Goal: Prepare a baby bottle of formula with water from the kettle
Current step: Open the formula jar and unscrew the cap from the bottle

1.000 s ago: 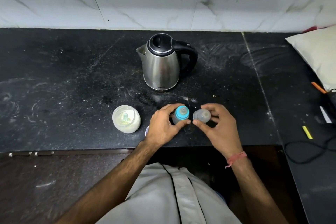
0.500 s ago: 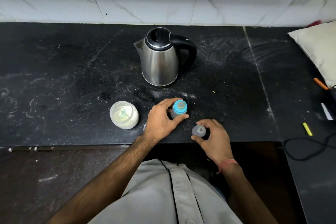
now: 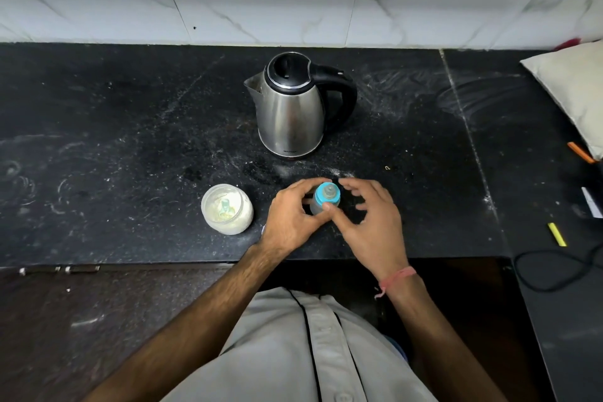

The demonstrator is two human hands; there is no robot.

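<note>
We look down at a black stone surface [image 3: 130, 140] where our two hands meet around a small baby bottle [image 3: 323, 202]. The bottle stands upright near the front edge, its long axis pointing up at us, so we see mostly its blue collar and clear teat from above. Our left hand [image 3: 293, 215] is curled around the bottle's left side, fingers behind and thumb in front, gripping it. Our right hand [image 3: 375, 219] sits just to the right of the bottle with its fingers spread and loosely bent; its thumb reaches in toward the front of the bottle beside the left thumb, but we cannot tell whether it truly touches, and it holds nothing. So the bottle lies between the hands, enclosed on the left and flanked on the right, and the right hand seems the one free to twist the collar off.

Directly behind the bottle, a little apart, stands a steel electric kettle [image 3: 290, 108], lid closed, spout to the left and black handle to the right, on the side of our right hand. To the left of the bottle stands an open jar of pale formula powder [image 3: 226, 209] with a scoop inside
</note>
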